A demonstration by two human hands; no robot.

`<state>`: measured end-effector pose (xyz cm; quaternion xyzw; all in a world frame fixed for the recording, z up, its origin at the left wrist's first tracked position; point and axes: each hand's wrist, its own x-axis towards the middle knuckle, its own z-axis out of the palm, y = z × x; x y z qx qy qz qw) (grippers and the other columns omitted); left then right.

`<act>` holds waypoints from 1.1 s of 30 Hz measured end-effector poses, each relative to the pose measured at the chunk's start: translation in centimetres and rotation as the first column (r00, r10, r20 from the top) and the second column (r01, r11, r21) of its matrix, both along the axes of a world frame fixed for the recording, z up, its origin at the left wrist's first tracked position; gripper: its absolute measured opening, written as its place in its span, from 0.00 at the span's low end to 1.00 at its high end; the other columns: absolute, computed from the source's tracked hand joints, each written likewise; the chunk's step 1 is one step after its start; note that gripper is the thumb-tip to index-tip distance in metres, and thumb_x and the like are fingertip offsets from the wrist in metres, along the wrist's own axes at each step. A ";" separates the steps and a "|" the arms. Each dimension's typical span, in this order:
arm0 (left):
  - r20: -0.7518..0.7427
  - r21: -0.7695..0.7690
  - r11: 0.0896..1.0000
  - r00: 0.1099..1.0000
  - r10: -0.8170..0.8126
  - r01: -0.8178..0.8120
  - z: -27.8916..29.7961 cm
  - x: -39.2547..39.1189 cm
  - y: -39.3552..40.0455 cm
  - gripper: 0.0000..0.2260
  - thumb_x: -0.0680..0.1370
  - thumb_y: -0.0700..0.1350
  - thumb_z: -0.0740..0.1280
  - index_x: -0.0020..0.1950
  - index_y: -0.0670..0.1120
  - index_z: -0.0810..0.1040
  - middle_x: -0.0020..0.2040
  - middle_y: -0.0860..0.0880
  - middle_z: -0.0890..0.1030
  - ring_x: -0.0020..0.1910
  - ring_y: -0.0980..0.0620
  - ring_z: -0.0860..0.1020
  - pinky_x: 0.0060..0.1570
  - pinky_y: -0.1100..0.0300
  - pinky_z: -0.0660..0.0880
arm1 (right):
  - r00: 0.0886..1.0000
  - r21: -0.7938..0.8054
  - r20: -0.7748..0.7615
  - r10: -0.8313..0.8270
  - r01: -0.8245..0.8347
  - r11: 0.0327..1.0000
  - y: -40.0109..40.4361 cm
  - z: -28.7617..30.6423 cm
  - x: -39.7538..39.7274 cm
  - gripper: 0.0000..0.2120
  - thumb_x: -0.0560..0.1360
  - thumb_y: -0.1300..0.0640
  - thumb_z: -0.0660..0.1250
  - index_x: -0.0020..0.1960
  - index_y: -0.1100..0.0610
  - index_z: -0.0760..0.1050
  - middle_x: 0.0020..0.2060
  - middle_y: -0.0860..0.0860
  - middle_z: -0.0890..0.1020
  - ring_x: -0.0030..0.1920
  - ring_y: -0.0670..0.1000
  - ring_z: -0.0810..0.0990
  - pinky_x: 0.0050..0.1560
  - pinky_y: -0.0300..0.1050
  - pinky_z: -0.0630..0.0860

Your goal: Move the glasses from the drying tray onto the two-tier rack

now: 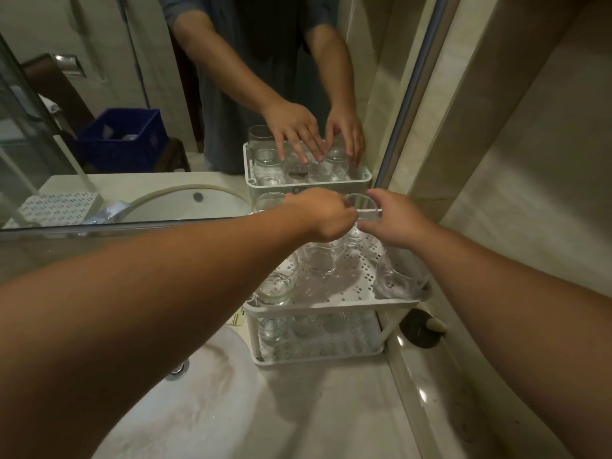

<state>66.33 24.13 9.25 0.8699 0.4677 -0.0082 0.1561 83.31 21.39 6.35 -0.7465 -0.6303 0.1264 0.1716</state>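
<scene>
Marble, pale and veined, makes up the tabletop (334,409), with a white oval sink (185,402) sunk into it on the left and its chrome drain (178,368) showing near the rim. A wide mirror (132,94) runs along the back wall and doubles everything: the person's arms, a blue crate (124,139) somewhere behind, and a perforated white drying tray (58,207) seen only as a reflection at the left. Beige tiled wall closes in on the right. In the corner stands the white two-tier rack (328,303), its back against the mirror, and a dark round stopper (420,329) lies on the tabletop just beside its right leg. The upper shelf already carries clear glasses: a front-left glass (276,286), a middle glass (319,258), and a front-right glass (399,276) at the right edge. More glasses sit dimly on the lower shelf (318,339), though their number is hard to make out. Both arms reach forward over the top shelf toward the back. The left hand (323,215) and the right hand (392,220) meet around one rear glass (359,210) close to the mirror, fingers curled and pinching its rim from either side. Whether that glass rests on the shelf or is lifted off it cannot be told.
</scene>
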 end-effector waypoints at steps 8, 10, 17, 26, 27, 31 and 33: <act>-0.155 0.043 0.995 0.984 -0.083 0.091 0.3 1.4 1.3 0.25 0.79 0.58 0.49 0.73 0.56 0.73 0.77 0.48 0.67 0.81 0.45 0.50 0.73 0.31 0.43 | 0.998 -0.046 0.038 -0.055 0.057 0.997 0.8 0.9 1.2 0.36 0.66 0.49 0.80 0.70 0.58 0.72 0.63 0.54 0.78 0.58 0.53 0.78 0.54 0.45 0.74; -0.157 0.032 0.993 0.982 -0.107 0.114 0.4 1.9 1.5 0.25 0.80 0.58 0.51 0.74 0.57 0.71 0.78 0.48 0.66 0.81 0.45 0.49 0.72 0.30 0.41 | 0.997 -0.064 0.026 -0.067 0.069 0.996 0.9 1.0 1.6 0.37 0.66 0.50 0.80 0.70 0.58 0.71 0.64 0.54 0.78 0.55 0.52 0.79 0.52 0.44 0.73; -0.146 -0.005 0.989 0.978 -0.149 0.150 0.4 2.7 1.6 0.24 0.80 0.56 0.53 0.77 0.57 0.65 0.80 0.49 0.62 0.81 0.45 0.47 0.71 0.28 0.40 | 0.996 -0.067 0.028 -0.089 0.091 0.994 1.0 1.0 2.6 0.37 0.67 0.54 0.80 0.72 0.58 0.70 0.65 0.55 0.77 0.63 0.55 0.77 0.59 0.45 0.72; -0.167 -0.008 0.987 0.973 -0.159 0.160 0.1 3.1 1.3 0.26 0.80 0.53 0.55 0.80 0.59 0.58 0.81 0.50 0.59 0.81 0.46 0.46 0.72 0.28 0.39 | 0.992 -0.051 0.009 -0.124 0.125 0.991 0.0 0.8 2.7 0.36 0.69 0.56 0.78 0.74 0.58 0.67 0.68 0.56 0.75 0.65 0.55 0.75 0.60 0.45 0.71; -0.166 -0.009 0.987 0.973 -0.159 0.160 0.0 3.1 1.3 0.27 0.80 0.53 0.55 0.80 0.59 0.57 0.81 0.50 0.59 0.81 0.46 0.46 0.72 0.28 0.39 | 0.992 -0.054 0.001 -0.129 0.129 0.990 -0.1 0.8 2.5 0.37 0.70 0.56 0.77 0.74 0.58 0.66 0.68 0.57 0.75 0.66 0.56 0.75 0.62 0.46 0.71; -0.124 -0.005 0.987 0.979 -0.161 0.162 -0.3 2.4 1.0 0.32 0.79 0.55 0.58 0.80 0.63 0.47 0.81 0.50 0.60 0.81 0.45 0.45 0.72 0.30 0.38 | 0.987 0.065 0.056 -0.153 0.149 0.987 -1.0 1.1 1.7 0.35 0.71 0.56 0.75 0.74 0.56 0.66 0.69 0.56 0.72 0.68 0.57 0.72 0.61 0.47 0.70; -0.133 0.078 0.983 0.979 -0.155 0.166 -0.2 1.8 1.0 0.33 0.77 0.58 0.59 0.80 0.62 0.49 0.79 0.49 0.63 0.81 0.43 0.50 0.73 0.31 0.43 | 0.984 0.242 0.115 -0.135 0.104 0.965 -1.5 1.2 0.6 0.28 0.72 0.57 0.72 0.71 0.54 0.70 0.66 0.55 0.74 0.66 0.58 0.72 0.60 0.49 0.71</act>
